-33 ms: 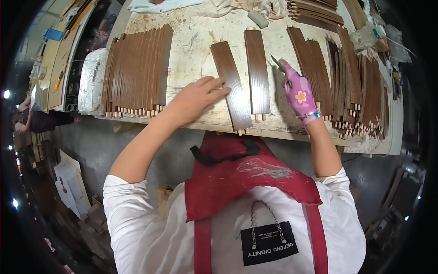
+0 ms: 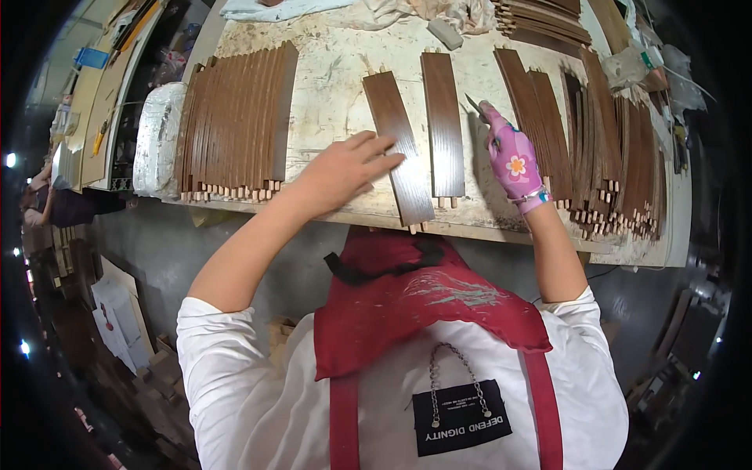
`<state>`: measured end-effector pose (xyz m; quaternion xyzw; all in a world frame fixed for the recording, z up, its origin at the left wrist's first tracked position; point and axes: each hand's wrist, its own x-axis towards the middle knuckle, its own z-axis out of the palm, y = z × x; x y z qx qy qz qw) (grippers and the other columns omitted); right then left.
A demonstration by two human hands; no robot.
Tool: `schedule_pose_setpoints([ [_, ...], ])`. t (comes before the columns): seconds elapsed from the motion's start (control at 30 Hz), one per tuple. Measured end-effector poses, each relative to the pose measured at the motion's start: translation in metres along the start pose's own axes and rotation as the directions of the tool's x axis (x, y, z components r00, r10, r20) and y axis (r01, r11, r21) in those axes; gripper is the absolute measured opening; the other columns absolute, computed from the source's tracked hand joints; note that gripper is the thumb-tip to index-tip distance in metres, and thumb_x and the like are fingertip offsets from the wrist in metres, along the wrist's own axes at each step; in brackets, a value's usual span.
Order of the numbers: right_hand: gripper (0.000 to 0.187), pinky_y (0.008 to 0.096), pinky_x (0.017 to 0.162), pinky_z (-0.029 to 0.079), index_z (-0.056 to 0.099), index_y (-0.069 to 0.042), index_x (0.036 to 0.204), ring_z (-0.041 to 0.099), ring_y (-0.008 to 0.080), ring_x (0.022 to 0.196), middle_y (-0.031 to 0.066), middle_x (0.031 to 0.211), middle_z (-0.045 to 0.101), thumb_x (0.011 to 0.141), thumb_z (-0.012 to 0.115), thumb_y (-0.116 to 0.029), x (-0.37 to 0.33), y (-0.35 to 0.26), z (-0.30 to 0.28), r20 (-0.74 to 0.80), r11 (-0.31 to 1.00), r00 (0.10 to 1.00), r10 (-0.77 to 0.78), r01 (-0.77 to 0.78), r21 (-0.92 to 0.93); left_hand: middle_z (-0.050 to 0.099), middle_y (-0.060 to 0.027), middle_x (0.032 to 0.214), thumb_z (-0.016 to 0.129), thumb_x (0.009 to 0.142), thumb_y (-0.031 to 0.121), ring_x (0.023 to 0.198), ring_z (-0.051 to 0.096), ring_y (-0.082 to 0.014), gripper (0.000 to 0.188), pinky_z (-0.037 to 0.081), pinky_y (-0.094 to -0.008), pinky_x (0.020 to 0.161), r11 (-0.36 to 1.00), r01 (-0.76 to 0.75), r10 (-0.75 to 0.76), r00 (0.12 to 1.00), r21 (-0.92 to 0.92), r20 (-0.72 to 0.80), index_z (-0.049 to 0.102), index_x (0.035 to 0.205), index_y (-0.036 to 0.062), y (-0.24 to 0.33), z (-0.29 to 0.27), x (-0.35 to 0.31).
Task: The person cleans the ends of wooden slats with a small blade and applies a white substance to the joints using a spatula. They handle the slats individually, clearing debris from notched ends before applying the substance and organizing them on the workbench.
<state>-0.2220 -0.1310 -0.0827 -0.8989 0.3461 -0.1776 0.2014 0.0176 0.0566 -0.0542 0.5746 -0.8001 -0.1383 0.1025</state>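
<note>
My bare left hand (image 2: 345, 174) is open, its fingers stretched over the left edge of a dark brown wooden slat (image 2: 398, 145). This slat lies tilted, with pale dowel pegs sticking out at its ends. To its right lies a second slat (image 2: 443, 129), flat and nearly straight, also pegged. My right hand (image 2: 515, 160), in a pink flowered glove, is closed round a small knife (image 2: 473, 103). Its thin blade points up and left; its handle is hidden in the fingers. Just right of the glove, more slats (image 2: 526, 110) lie at a slant.
A row of slats standing on edge (image 2: 239, 121) fills the table's left, beside a wrapped white block (image 2: 159, 141). More pegged slats (image 2: 634, 164) crowd the right side. A grey block (image 2: 445, 34), cloth (image 2: 392, 12) and another slat stack (image 2: 544, 19) sit at the back.
My left hand has shifted slightly right, its fingertips reaching further onto the tilted slat. My right hand and the knife have hardly moved.
</note>
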Motion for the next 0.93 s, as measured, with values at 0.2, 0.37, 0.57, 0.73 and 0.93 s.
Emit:
schedule_pose_setpoints([
  [0.2, 0.049, 0.0400, 0.070, 0.053, 0.048, -0.010, 0.130, 0.064, 0.0344, 0.083, 0.0176, 0.114, 0.060, 0.083, 0.046, 0.003, 0.011, 0.009, 0.019, 0.013, 0.977, 0.992, -0.128, 0.128, -0.170, 0.042, -0.0070, 0.139, 0.074, 0.069, 0.020, 0.129, 0.038, -0.0303, 0.069, 0.040, -0.0406, 0.097, 0.976, -0.187, 0.171, 0.975, 0.110, 0.142, 0.046, 0.132, 0.0166, -0.008, 0.011, 0.030],
  [0.37, 0.046, 0.0421, 0.081, 0.051, 0.048, -0.010, 0.129, 0.061, 0.0352, 0.098, 0.0165, 0.126, 0.054, 0.084, 0.056, -0.013, 0.009, -0.027, -0.005, 0.203, 0.975, 0.979, 0.036, 0.011, -0.224, 0.050, -0.0055, 0.123, 0.067, 0.074, 0.021, 0.122, 0.044, -0.0272, 0.051, 0.043, -0.0381, 0.088, 0.926, -0.334, 0.321, 0.942, 0.176, 0.099, 0.053, 0.122, 0.0163, -0.028, 0.023, 0.045],
  [0.57, 0.035, 0.0415, 0.077, 0.050, 0.058, -0.010, 0.116, 0.062, 0.0342, 0.092, 0.0131, 0.114, 0.060, 0.086, 0.061, -0.026, 0.030, -0.050, -0.006, 0.034, 0.988, 0.992, 0.121, -0.117, -0.104, 0.051, -0.0041, 0.118, 0.068, 0.074, 0.022, 0.114, 0.047, -0.0231, 0.046, 0.046, -0.0360, 0.081, 0.876, -0.457, 0.455, 0.889, 0.157, 0.047, 0.055, 0.118, 0.0153, -0.054, 0.021, 0.057],
  [0.73, 0.022, 0.0414, 0.074, 0.048, 0.063, -0.009, 0.101, 0.061, 0.0343, 0.087, 0.0131, 0.098, 0.063, 0.087, 0.059, -0.025, 0.136, -0.111, 0.033, 0.074, 0.992, 0.995, -0.060, 0.051, 0.118, 0.050, -0.0072, 0.118, 0.072, 0.071, 0.028, 0.114, 0.047, -0.0247, 0.053, 0.046, -0.0370, 0.082, 0.897, -0.419, 0.417, 0.908, 0.142, 0.044, 0.055, 0.119, 0.0134, -0.076, 0.016, 0.051],
  [0.93, 0.019, 0.0375, 0.076, 0.052, 0.065, -0.014, 0.104, 0.065, 0.0282, 0.082, 0.0070, 0.102, 0.064, 0.087, 0.061, -0.020, 0.282, -0.158, 0.118, 0.197, 0.935, 0.939, -0.282, 0.315, -0.162, 0.044, -0.0104, 0.133, 0.074, 0.072, 0.032, 0.124, 0.041, -0.0271, 0.062, 0.044, -0.0416, 0.093, 0.964, -0.264, 0.267, 0.960, -0.037, 0.084, 0.052, 0.127, 0.0133, -0.105, -0.018, 0.001],
])
